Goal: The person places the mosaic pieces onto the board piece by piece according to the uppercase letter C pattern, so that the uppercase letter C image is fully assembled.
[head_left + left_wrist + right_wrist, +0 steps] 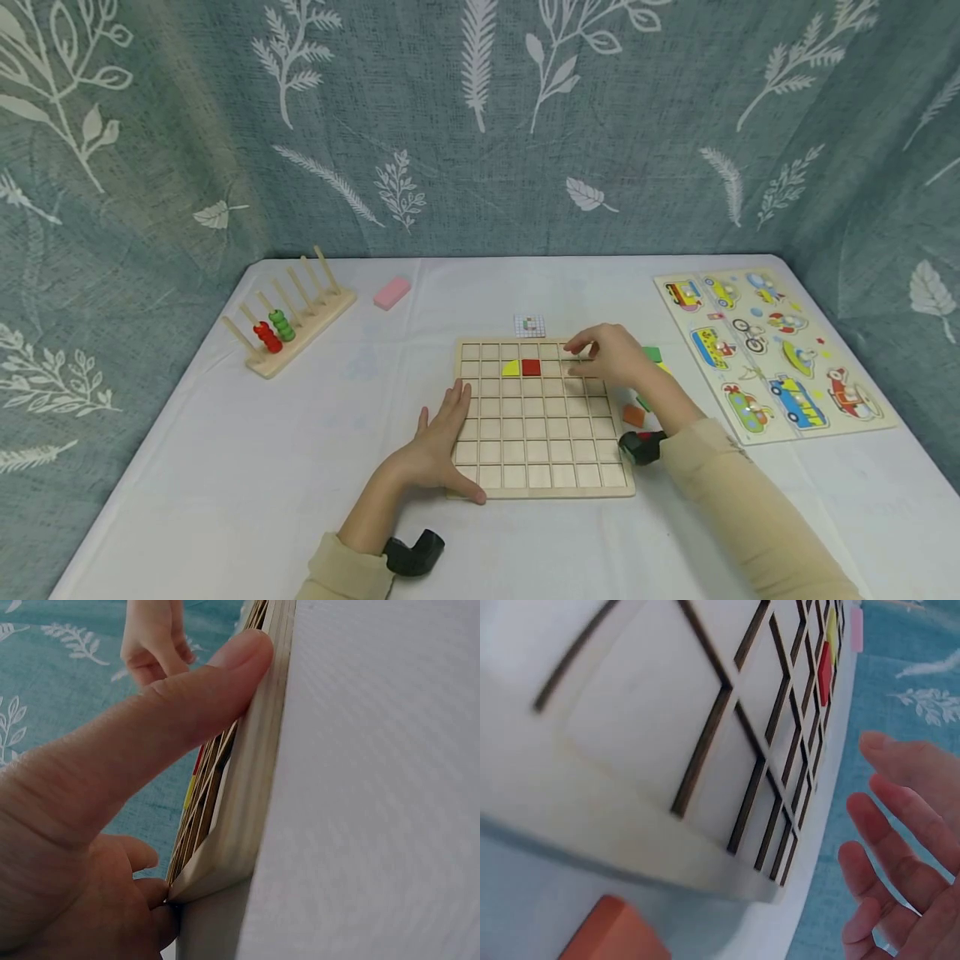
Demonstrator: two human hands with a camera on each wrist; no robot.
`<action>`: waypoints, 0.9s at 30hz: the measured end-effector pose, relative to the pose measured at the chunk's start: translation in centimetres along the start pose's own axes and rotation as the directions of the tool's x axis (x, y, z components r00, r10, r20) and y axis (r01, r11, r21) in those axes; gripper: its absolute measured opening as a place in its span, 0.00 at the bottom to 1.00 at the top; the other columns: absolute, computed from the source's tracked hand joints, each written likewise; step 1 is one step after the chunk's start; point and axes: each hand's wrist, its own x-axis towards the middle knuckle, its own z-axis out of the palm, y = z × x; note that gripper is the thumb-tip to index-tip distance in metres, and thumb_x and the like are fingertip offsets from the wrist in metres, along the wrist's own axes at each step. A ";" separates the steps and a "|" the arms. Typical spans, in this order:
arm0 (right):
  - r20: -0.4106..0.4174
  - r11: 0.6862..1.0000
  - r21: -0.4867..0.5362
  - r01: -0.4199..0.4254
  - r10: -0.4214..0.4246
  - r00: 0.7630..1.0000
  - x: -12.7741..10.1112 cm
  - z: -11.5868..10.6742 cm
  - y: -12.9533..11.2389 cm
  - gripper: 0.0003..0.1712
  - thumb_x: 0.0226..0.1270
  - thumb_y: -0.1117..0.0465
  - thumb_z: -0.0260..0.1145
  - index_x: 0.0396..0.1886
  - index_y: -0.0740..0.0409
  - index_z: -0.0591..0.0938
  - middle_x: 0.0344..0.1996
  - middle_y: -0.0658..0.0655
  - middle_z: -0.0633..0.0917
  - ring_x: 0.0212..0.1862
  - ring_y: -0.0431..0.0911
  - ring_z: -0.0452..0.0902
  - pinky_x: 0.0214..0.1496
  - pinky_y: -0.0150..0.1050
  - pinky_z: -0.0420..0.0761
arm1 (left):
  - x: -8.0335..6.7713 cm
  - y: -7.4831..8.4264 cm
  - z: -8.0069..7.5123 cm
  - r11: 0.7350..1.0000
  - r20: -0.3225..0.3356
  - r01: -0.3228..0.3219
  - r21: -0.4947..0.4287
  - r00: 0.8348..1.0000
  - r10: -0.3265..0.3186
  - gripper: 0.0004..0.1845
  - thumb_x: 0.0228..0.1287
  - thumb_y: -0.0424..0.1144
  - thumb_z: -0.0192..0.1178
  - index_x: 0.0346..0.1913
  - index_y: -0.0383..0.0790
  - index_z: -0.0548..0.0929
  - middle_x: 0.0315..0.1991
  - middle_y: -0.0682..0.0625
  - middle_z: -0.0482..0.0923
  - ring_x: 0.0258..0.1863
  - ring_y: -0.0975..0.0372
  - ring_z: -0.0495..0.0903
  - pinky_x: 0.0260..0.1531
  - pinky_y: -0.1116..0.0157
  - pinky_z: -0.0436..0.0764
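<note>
A wooden grid board (532,429) lies on the table with a yellow quarter-round piece (512,368) and a red square piece (531,367) side by side in its upper cells. My left hand (431,450) rests at the board's lower left corner, fingers spread along the left edge and thumb on the front edge; the left wrist view shows the thumb (180,705) against the wooden rim. Over the board's upper right part hovers my right hand (617,357). In the right wrist view its fingers (885,847) are loosely bent and apart, with nothing between them.
Right of the board lie an orange piece (633,415) and a green piece (652,354), others partly hidden by the arm. A small patterned card (529,326) lies behind it. Further off are a bead rack (303,333), a pink block (392,293) and a picture puzzle (772,350).
</note>
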 end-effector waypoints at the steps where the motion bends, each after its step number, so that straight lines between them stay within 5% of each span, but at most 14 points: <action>1: -0.001 1.000 0.011 -0.005 0.005 1.000 -0.1 -0.1 0.1 0.19 0.52 0.61 0.71 0.45 0.62 0.83 0.40 0.56 0.83 0.38 0.49 0.73 0.37 0.41 0.74 | 0.0 0.0 0.0 1.000 0.001 -0.001 0.000 1.000 0.001 0.75 0.22 0.48 0.80 0.70 0.31 0.37 0.71 0.39 0.27 0.70 0.50 0.29 0.61 0.43 0.29; 27: -0.062 0.997 0.032 -0.070 0.072 0.995 -3.0 -1.2 4.0 0.19 0.52 0.61 0.70 0.44 0.62 0.82 0.41 0.60 0.82 0.40 0.51 0.72 0.35 0.38 0.73 | 0.0 -0.1 0.0 1.000 0.002 0.002 0.005 1.000 -0.002 0.75 0.22 0.48 0.80 0.70 0.32 0.36 0.71 0.40 0.27 0.70 0.50 0.29 0.61 0.43 0.28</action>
